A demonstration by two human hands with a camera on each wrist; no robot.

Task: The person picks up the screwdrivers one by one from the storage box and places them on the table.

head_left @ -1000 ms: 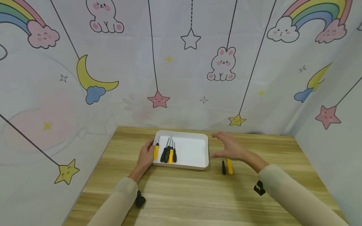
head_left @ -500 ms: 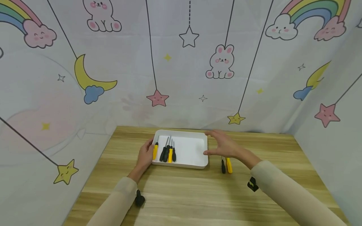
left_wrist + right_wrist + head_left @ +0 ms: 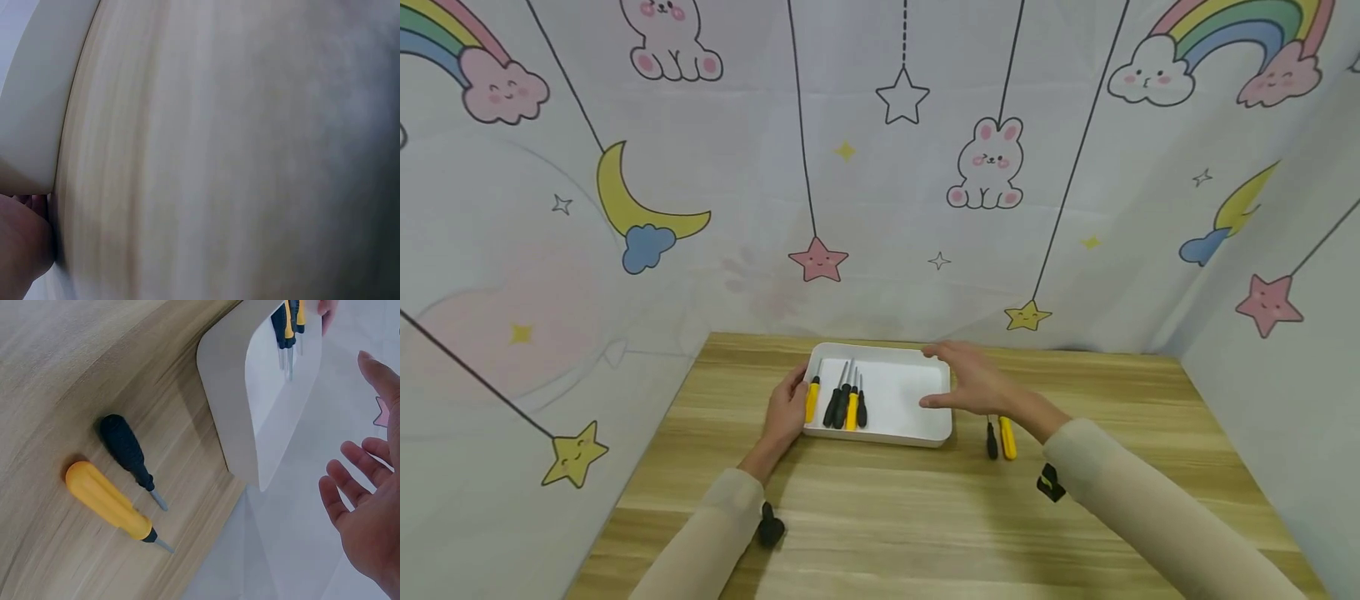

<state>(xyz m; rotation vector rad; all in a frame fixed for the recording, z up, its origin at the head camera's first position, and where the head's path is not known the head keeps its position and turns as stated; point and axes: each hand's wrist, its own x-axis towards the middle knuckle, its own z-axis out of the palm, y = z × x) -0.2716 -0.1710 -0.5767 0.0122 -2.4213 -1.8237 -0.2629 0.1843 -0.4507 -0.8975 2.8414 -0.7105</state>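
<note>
A shallow white tray (image 3: 906, 437) stands near the back of the table with several black and yellow screwdrivers (image 3: 852, 408) lying side by side in its left half. My left hand (image 3: 787, 408) holds the tray's left end; in the right wrist view its fingers (image 3: 326, 311) show at the far rim. Over the tray's right end hovers my right hand (image 3: 973, 379), thumb and fingers spread apart with nothing between them. Below that hand, on the wood, lie a small black screwdriver (image 3: 992, 440) and a yellow screwdriver (image 3: 1007, 437), shafts pointing to the back.
The wooden table (image 3: 880, 517) reaches back to a white curtain (image 3: 880, 192) printed with stars, rabbits and rainbows. Another stretch of curtain (image 3: 1300, 400) closes off the right side. A black wrist camera (image 3: 1051, 483) hangs beneath the right sleeve.
My right hand has moved left, from beside the tray to over its right end, fingers still spread. The left hand and the screwdrivers stay where they were.
</note>
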